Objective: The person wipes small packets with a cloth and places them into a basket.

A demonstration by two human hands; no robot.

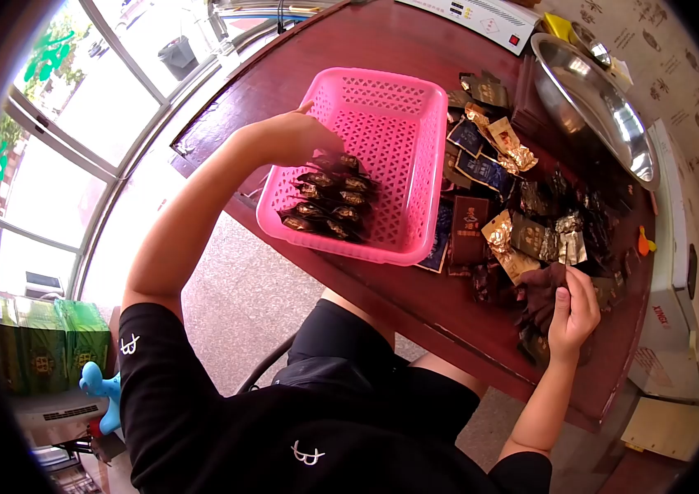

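Observation:
A pink plastic basket (430, 206) with a latticed floor stands on the dark red table. In its near left part, dark packets (334, 198) with gold-brown markings are lined up in rows. My left hand (304, 138) reaches over the basket's left rim, right at the rows' far end; its thumb sticks out, while the other fingertips are hidden. On the right, my right hand (573, 314) has thumb and fingers closed on a soft, wrinkled dark brown pouch (540, 295). Beside it lies a loose heap of dark packets (535, 239) and gold foil packets (511, 247).
Navy packets (481, 170) and a flat brown packet (469, 226) lie between basket and heap. A large steel bowl (592, 103) leans at the back right, near a white appliance (481, 23). A white box (666, 329) stands past the table's right edge. Green boxes (44, 342) sit at lower left.

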